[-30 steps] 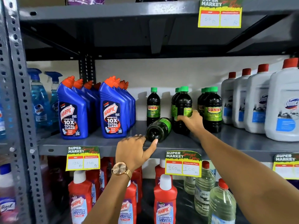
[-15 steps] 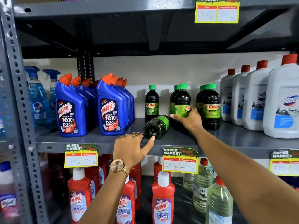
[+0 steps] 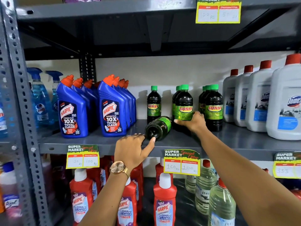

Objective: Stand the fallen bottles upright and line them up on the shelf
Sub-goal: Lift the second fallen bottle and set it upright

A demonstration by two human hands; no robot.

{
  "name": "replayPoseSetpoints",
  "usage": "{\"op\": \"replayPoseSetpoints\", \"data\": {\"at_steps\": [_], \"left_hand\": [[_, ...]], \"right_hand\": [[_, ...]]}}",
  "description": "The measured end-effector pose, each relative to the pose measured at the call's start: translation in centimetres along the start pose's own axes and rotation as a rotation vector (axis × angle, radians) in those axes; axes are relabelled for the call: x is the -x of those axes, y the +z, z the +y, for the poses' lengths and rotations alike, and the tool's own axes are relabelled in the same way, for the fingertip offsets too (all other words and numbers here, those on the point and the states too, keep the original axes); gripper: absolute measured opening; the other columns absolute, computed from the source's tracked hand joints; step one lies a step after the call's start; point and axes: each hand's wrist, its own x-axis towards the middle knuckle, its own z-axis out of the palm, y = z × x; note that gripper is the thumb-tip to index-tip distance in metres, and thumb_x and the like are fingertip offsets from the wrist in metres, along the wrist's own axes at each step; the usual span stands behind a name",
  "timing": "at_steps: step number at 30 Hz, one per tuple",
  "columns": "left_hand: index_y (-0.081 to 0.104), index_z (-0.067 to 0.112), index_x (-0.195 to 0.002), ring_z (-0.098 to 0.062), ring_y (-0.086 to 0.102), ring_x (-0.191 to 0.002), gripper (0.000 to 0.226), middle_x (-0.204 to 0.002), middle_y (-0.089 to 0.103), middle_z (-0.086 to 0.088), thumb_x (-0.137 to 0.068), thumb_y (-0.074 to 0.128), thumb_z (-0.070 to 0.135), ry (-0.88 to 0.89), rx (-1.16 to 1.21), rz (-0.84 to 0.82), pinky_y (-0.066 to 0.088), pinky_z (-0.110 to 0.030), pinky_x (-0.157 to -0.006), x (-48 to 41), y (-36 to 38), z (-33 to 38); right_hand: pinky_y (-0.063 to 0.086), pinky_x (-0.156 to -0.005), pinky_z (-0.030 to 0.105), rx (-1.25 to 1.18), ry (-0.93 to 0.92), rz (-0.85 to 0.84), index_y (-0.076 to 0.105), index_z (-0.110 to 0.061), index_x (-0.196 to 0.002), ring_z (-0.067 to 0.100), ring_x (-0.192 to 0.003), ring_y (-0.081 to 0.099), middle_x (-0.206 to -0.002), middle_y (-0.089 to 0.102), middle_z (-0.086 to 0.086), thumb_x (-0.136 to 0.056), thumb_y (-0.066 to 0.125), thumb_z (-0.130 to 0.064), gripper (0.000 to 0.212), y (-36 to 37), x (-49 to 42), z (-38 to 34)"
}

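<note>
A dark Sunny bottle with a green label, the fallen bottle (image 3: 158,127), lies on its side on the grey shelf (image 3: 104,145), base toward me. My left hand (image 3: 132,150) is at that base, thumb and fingertips touching its rim. My right hand (image 3: 192,121) is wrapped around the lower part of an upright Sunny bottle (image 3: 183,101) just right of the fallen one. More upright green-capped Sunny bottles stand at the left (image 3: 153,104) and right (image 3: 213,106).
Blue Harpic bottles (image 3: 112,110) stand in rows to the left, and white Domex jugs (image 3: 285,101) to the right. Price tags (image 3: 181,162) hang on the shelf edge. Red Harpic bottles (image 3: 164,201) and clear bottles (image 3: 221,207) fill the shelf below.
My right hand has slid lower around the middle upright bottle, whose label now faces front. My left hand stays at the fallen bottle's base.
</note>
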Motion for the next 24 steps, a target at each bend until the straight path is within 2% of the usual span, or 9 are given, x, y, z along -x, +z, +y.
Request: {"op": "replayPoseSetpoints", "data": {"at_steps": [2,5,13,15,17,18,20,22,24], "left_hand": [[0.060,0.020,-0.061,-0.018,0.059,-0.052,0.060,-0.056,0.062,0.004,-0.088,0.027,0.062,-0.004,0.007,0.003,0.032,-0.023,-0.045,0.0,0.1,0.0],[0.059,0.020,-0.059,-0.017,0.058,-0.049,0.059,-0.055,0.061,0.004,-0.088,0.028,0.061,-0.004,0.003,0.004,0.028,-0.022,-0.045,0.0,0.0,0.1],[0.060,0.020,-0.059,-0.016,0.057,-0.048,0.056,-0.054,0.061,0.005,-0.088,0.030,0.058,0.015,-0.004,0.005,0.026,-0.022,-0.045,-0.1,0.0,0.0],[0.062,0.020,-0.061,-0.016,0.058,-0.049,0.058,-0.055,0.062,0.004,-0.088,0.029,0.059,0.017,-0.005,0.006,0.027,-0.022,-0.046,-0.1,-0.1,0.0],[0.064,0.021,-0.065,-0.017,0.060,-0.051,0.061,-0.057,0.063,0.004,-0.087,0.025,0.062,0.010,-0.015,-0.005,0.028,-0.023,-0.045,-0.1,-0.2,0.0],[0.066,0.021,-0.068,-0.017,0.061,-0.053,0.064,-0.059,0.065,0.004,-0.086,0.023,0.065,0.007,-0.025,-0.011,0.028,-0.024,-0.045,-0.1,-0.3,-0.1],[0.069,0.023,-0.074,-0.017,0.063,-0.058,0.069,-0.064,0.067,0.004,-0.085,0.019,0.070,0.027,-0.047,-0.019,0.031,-0.025,-0.045,-0.1,-0.4,-0.4],[0.070,0.025,-0.080,-0.017,0.066,-0.064,0.072,-0.070,0.070,0.004,-0.084,0.016,0.073,0.084,-0.055,-0.015,0.033,-0.026,-0.046,-0.1,-0.6,-0.8],[0.070,0.025,-0.088,-0.017,0.067,-0.072,0.075,-0.078,0.072,0.004,-0.084,0.013,0.074,0.126,-0.045,-0.035,0.032,-0.027,-0.048,-0.1,-0.8,-1.2]], "right_hand": [[0.048,-0.101,0.039,-0.104,0.002,-0.046,0.059,-0.006,-0.125,0.031,-0.116,0.060,-0.124,0.064,0.014,-0.055,0.087,-0.047,0.086,-0.1,-0.1,0.2],[0.049,-0.099,0.039,-0.067,-0.016,-0.054,0.058,-0.003,-0.123,0.033,-0.115,0.061,-0.123,0.066,0.018,-0.068,0.085,-0.024,0.065,-0.3,-0.2,0.5],[0.043,-0.104,0.049,0.000,-0.006,-0.025,0.043,0.000,-0.128,0.039,-0.122,0.054,-0.133,0.056,0.021,-0.066,0.087,-0.027,0.080,0.0,-0.3,-0.1],[0.041,-0.106,0.049,0.051,-0.005,-0.002,0.037,0.002,-0.135,0.041,-0.127,0.048,-0.139,0.048,0.024,-0.066,0.086,-0.034,0.092,0.0,0.0,-0.1],[0.043,-0.102,0.050,0.108,-0.027,0.119,0.034,0.002,-0.138,0.042,-0.129,0.045,-0.140,0.044,0.024,-0.065,0.080,-0.052,0.102,-0.5,0.9,-0.6],[0.048,-0.094,0.047,0.121,-0.072,0.214,0.042,0.001,-0.130,0.041,-0.123,0.050,-0.132,0.050,0.023,-0.067,0.073,-0.062,0.094,-0.9,1.5,-1.0],[0.046,-0.071,0.036,0.076,-0.153,0.346,0.055,-0.006,-0.094,0.037,-0.100,0.063,-0.100,0.064,0.018,-0.075,0.055,-0.072,0.069,-1.9,2.5,-2.2],[0.046,-0.066,0.034,0.051,-0.107,0.268,0.055,-0.009,-0.075,0.035,-0.085,0.067,-0.081,0.063,0.013,-0.075,0.043,-0.080,0.071,-2.2,3.1,-4.0],[0.055,-0.069,0.033,0.137,0.011,-0.024,0.063,-0.005,-0.094,0.028,-0.071,0.068,-0.088,0.068,0.014,-0.067,0.038,-0.088,0.092,-1.5,3.9,-5.7]]}}
